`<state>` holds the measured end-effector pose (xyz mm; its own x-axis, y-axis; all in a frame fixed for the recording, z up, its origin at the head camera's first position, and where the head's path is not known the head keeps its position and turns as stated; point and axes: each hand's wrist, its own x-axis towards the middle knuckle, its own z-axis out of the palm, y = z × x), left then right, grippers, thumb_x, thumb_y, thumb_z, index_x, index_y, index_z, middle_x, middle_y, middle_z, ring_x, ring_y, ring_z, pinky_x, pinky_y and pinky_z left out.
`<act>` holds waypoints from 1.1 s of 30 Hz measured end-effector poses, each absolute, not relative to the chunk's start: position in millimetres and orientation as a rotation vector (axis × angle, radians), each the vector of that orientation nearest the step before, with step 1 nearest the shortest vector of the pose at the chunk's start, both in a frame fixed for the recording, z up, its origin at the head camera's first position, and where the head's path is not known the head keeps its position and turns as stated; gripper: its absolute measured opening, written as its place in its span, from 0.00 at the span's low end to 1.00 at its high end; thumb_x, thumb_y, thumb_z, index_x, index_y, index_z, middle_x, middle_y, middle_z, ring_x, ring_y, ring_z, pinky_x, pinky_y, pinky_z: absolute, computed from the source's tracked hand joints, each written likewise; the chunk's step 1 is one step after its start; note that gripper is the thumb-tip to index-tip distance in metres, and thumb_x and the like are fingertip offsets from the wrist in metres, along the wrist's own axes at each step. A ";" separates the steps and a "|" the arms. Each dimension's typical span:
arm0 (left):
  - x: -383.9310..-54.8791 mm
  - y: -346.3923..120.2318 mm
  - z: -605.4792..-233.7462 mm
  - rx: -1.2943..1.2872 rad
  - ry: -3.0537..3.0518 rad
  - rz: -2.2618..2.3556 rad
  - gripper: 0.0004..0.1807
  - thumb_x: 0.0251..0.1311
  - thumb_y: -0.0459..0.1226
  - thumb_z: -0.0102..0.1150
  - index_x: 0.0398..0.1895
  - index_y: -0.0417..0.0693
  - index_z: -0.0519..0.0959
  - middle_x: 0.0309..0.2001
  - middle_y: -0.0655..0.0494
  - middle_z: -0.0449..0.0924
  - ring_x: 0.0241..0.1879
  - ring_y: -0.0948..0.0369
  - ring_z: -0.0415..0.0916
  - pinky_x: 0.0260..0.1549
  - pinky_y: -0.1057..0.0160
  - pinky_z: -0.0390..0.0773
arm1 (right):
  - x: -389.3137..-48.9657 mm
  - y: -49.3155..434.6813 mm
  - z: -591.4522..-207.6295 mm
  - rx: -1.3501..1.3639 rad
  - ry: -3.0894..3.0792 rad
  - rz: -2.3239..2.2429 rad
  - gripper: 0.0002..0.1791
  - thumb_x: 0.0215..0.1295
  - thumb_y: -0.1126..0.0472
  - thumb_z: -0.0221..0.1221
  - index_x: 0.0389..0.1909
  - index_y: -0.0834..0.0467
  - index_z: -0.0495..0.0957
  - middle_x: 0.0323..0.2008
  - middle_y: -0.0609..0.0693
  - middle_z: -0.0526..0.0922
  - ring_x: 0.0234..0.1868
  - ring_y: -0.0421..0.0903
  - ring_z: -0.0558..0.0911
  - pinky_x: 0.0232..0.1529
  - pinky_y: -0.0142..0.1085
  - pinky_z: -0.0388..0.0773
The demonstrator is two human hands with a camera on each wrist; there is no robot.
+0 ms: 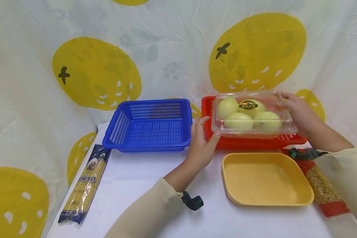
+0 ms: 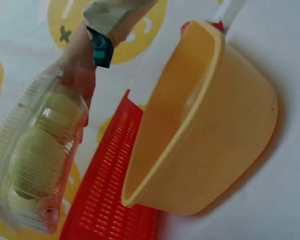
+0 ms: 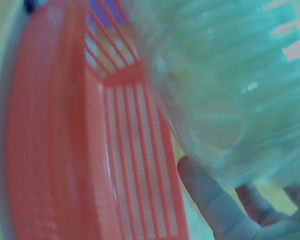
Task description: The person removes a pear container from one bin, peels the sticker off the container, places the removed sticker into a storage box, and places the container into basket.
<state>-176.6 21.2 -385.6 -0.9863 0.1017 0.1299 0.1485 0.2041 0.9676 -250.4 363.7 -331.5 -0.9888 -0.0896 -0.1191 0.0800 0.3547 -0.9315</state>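
Observation:
A clear plastic clamshell [image 1: 288,129] with several pale green round fruits [image 1: 238,122] and a dark label is held over the red basket [image 1: 241,143]. My right hand [image 1: 301,114] grips its right end; in the right wrist view the fingers [image 3: 210,195] lie along its ribbed wall. At the opposite end, my left hand [image 1: 200,145] has its thumb right at the front corner, with its fingers loosely extended over the basket's left rim. The left wrist view shows the clamshell [image 2: 35,165] tilted beside the basket, with the left hand out of sight.
A blue perforated basket [image 1: 151,148] stands left of the red one. In front of the red basket is a yellow tray [image 1: 264,181]. A spaghetti pack [image 1: 86,185] lies at the table's left edge, and a red-ended bag [image 1: 322,185] partly under the right forearm.

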 end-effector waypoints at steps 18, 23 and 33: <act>-134.3 -49.4 -374.4 -0.441 -2.371 -1.987 0.31 0.80 0.42 0.56 0.81 0.70 0.61 0.86 0.67 0.39 0.82 0.50 0.54 0.70 0.48 0.73 | -189.3 305.1 -336.9 0.052 2.167 -2.081 0.26 0.84 0.49 0.51 0.79 0.37 0.62 0.63 0.41 0.71 0.53 0.42 0.80 0.45 0.35 0.88; -124.6 -65.1 -377.6 -0.440 -2.361 -1.979 0.31 0.81 0.42 0.55 0.82 0.65 0.61 0.86 0.62 0.40 0.81 0.49 0.55 0.70 0.47 0.73 | -178.4 286.0 -340.7 0.046 2.082 -2.156 0.29 0.84 0.50 0.53 0.81 0.38 0.62 0.63 0.42 0.72 0.51 0.42 0.81 0.44 0.35 0.88; -92.7 -110.5 -385.2 -0.318 -2.284 -1.932 0.29 0.82 0.37 0.51 0.82 0.61 0.62 0.85 0.61 0.48 0.82 0.52 0.54 0.71 0.42 0.71 | -168.9 214.0 -350.2 -0.126 2.018 -2.293 0.27 0.84 0.55 0.52 0.80 0.47 0.64 0.62 0.49 0.72 0.51 0.43 0.84 0.46 0.37 0.89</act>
<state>-92.7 -110.5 -385.2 -0.9689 0.0745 0.2360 0.2451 0.1567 0.9568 -168.9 214.0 -350.2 -0.9930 -0.1175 0.0061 0.0089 -0.1266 -0.9919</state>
